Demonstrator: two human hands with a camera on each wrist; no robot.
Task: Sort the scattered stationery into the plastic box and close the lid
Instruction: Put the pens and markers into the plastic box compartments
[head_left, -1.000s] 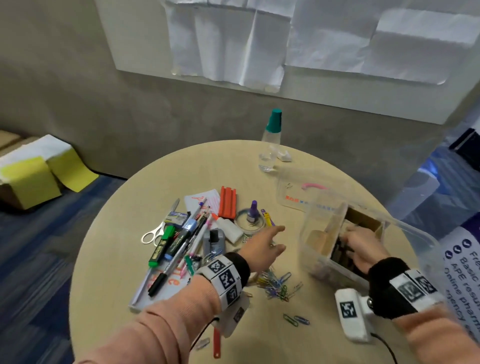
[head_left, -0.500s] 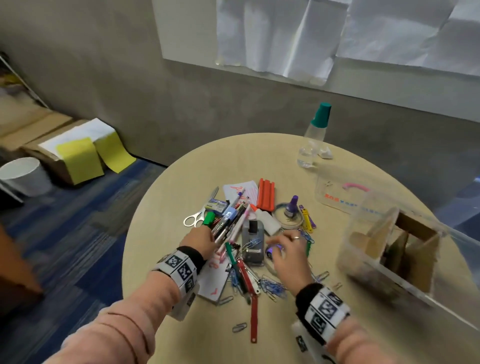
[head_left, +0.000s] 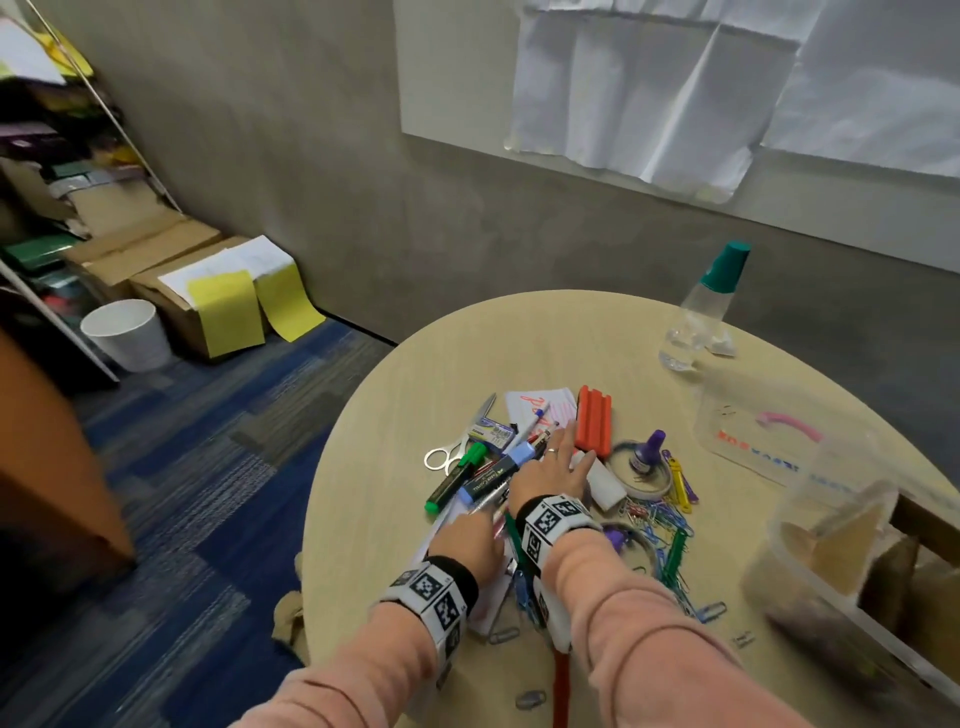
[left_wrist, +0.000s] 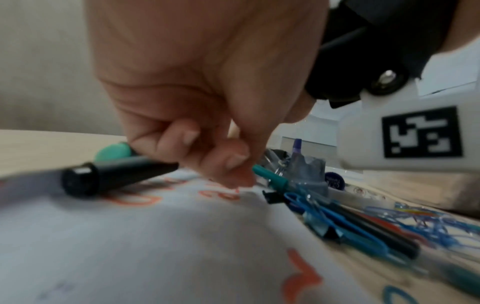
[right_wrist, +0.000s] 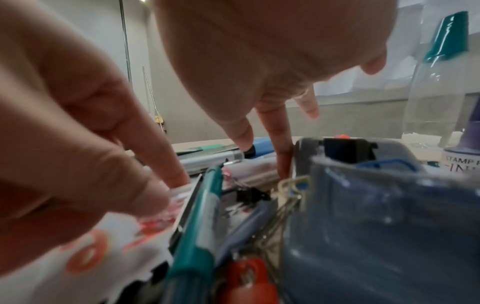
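Observation:
Stationery lies heaped mid-table: a green highlighter (head_left: 457, 478), a blue marker (head_left: 498, 473), scissors (head_left: 447, 457), an orange block (head_left: 595, 421), a purple ink bottle (head_left: 647, 457) and several paper clips (head_left: 670, 525). My left hand (head_left: 470, 540) is at the pile's near side on white paper (left_wrist: 130, 246), its fingers curled over a black marker (left_wrist: 116, 174). My right hand (head_left: 558, 462) reaches across the pens with fingers straight and spread, the tips touching pens and a grey stapler (right_wrist: 350, 152). The clear plastic box (head_left: 831, 571) stands at the right with cardboard dividers inside. Its lid (head_left: 753, 436) lies flat beyond it.
A clear bottle with a teal cap (head_left: 696, 322) stands at the table's far side. The round table's edge (head_left: 332, 509) curves close to my left hand. On the floor at the left are cardboard boxes (head_left: 171, 291) and a white bin (head_left: 127, 332).
My right hand has left the box and crossed to the pen pile, now reaching farther left with spread fingers. My left hand has pulled back to the pile's near side. The head turned left.

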